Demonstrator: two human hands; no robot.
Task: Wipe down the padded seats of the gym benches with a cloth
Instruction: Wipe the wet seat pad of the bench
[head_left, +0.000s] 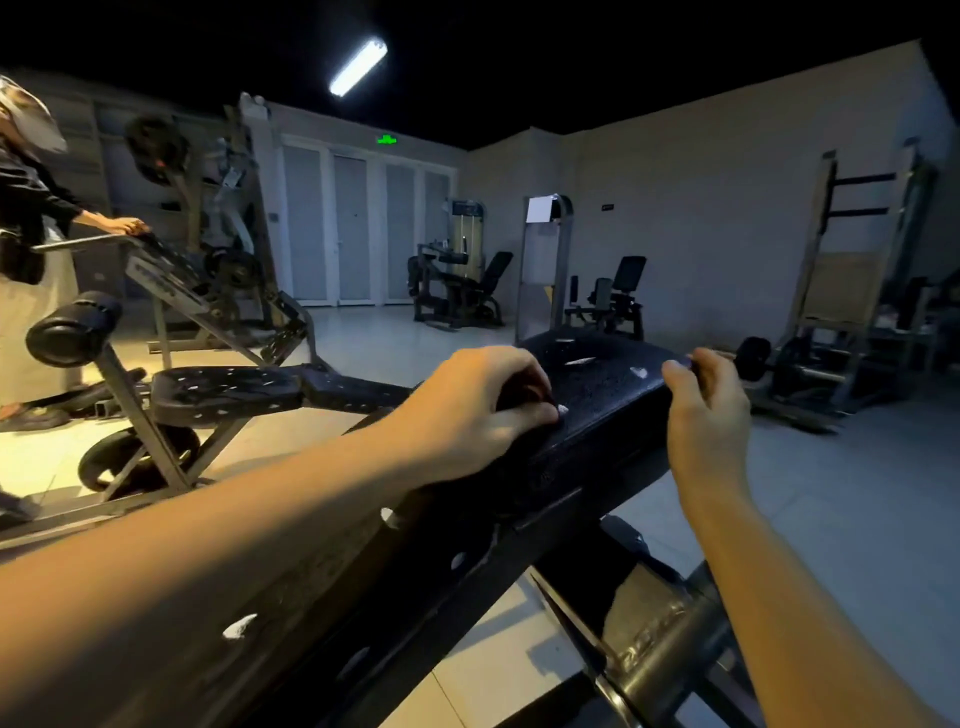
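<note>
Left hand (483, 410) sits on the near black padded seat (608, 387), fingers curled round a dark cloth (522, 399) bunched against the pad, right hand (709, 410) apart at the seat's right edge, fingers curled, grip unclear, and a second bench (228, 389) stands off left.

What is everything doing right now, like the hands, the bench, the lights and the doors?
Left hand, curled round what looks like a dark cloth, on the padded seat.
Right hand, gripping the padded seat's right edge.
Padded seat, black, worn with white spots.
Ceiling light, on.
Exit sign, lit green.
Doors, shut.
</note>
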